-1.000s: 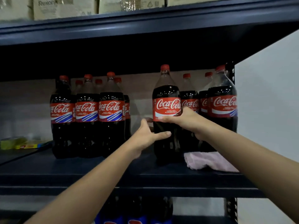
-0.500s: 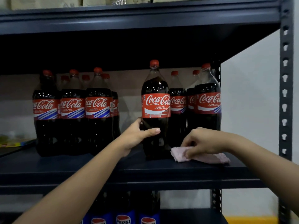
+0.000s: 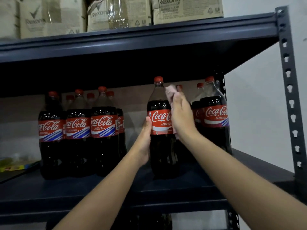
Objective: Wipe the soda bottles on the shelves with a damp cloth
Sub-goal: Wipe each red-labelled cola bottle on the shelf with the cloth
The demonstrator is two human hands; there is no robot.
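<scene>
Both bare forearms reach forward and up, left hand (image 3: 145, 140) cupped around the side of a bottle (image 3: 160, 130), thumb up along the label, right hand (image 3: 181, 115) raised higher, back to the camera, fingers pressing a cloth (image 3: 170, 92) against the bottle's shoulder

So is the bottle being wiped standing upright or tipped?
Upright: the bottle stands on the shelf, red cap straight above. The left hand steadies it; the right hand presses the cloth.
</scene>
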